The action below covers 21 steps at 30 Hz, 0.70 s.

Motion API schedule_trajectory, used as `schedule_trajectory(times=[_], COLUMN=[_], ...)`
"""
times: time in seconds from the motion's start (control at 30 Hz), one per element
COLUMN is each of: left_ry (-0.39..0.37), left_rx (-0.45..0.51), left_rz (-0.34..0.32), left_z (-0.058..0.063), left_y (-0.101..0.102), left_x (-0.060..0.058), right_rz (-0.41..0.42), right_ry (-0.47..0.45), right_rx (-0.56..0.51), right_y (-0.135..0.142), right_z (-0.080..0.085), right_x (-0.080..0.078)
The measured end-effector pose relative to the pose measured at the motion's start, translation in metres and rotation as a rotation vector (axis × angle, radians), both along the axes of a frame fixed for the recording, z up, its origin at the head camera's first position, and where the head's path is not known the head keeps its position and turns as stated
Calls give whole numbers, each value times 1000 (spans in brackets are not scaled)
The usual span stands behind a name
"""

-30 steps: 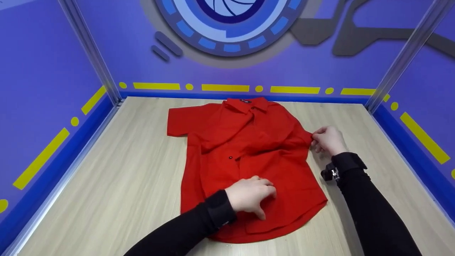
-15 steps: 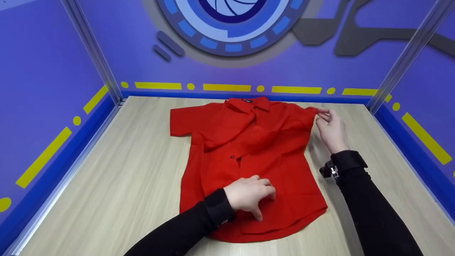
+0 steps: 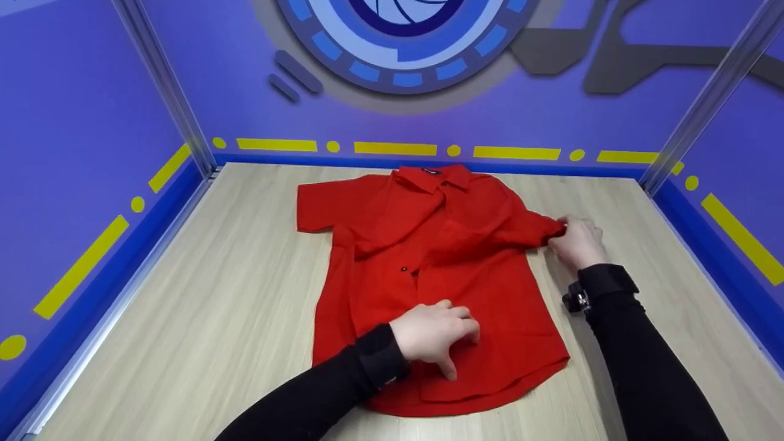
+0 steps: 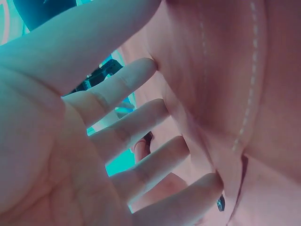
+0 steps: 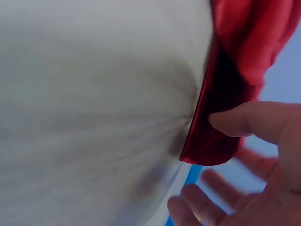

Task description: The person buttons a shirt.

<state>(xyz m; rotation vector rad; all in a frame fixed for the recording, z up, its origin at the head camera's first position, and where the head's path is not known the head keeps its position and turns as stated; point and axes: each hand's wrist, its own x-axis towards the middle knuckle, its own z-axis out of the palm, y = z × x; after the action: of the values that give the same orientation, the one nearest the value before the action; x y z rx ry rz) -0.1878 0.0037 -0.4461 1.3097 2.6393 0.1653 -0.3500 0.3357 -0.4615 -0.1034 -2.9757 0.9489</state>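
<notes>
A red short-sleeved button shirt (image 3: 484, 275) lies front up on the table, collar towards the back wall. My left hand (image 3: 432, 334) rests on its lower front with spread fingers; in the left wrist view the fingertips (image 4: 176, 146) meet the cloth, which looks pale pink there. At the end of the right-side sleeve (image 3: 536, 228), my right hand (image 3: 579, 242) holds the cuff. The right wrist view has the thumb (image 5: 235, 120) inside the dark sleeve opening (image 5: 214, 146), with the index finger behind the cloth. Folds run across the chest, and the left-side sleeve (image 3: 327, 205) lies flat.
The pale wood table (image 3: 245, 275) reaches to blue-purple panels (image 3: 367, 122) at the back and both sides. Metal posts (image 3: 165, 79) stand at the back corners. A small black camera (image 3: 576, 298) sits at the right wrist.
My right hand first lifted the sleeve end towards the back, then brought it down and outward, so the sleeve now extends further right. The left hand stays in place on the shirt.
</notes>
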Motion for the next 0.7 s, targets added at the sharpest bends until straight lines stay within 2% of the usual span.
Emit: schedule_trajectory(times=[0.07, 0.27, 0.33, 0.43, 0.5, 0.57, 0.63, 0.7], left_ry=[8, 32, 36, 37, 32, 27, 23, 24], left_rx=[-3, -13, -17, -21, -19, -17, -16, -16], left_rz=[1, 7, 9, 7, 5, 4, 3, 0], left_z=[0, -2, -2, -2, -1, -1, 0, 0], left_y=[0, 1, 1, 1, 1, 1, 1, 2], left_x=[0, 0, 1, 1, 1, 1, 0, 0], right_rz=[-23, -13, 6, 59, 93, 92, 41, -13], right_ry=[-23, -78, -6, 181, 306, 351, 286, 137], right_rx=[-33, -447, -512, -641, -636, -626, -530, -469], right_y=[2, 4, -2, -12, -15, -12, -7, 0], right_z=[0, 2, 9, 18, 22, 19, 17, 14], right_x=[0, -7, -6, -6, -7, -11, -12, -11])
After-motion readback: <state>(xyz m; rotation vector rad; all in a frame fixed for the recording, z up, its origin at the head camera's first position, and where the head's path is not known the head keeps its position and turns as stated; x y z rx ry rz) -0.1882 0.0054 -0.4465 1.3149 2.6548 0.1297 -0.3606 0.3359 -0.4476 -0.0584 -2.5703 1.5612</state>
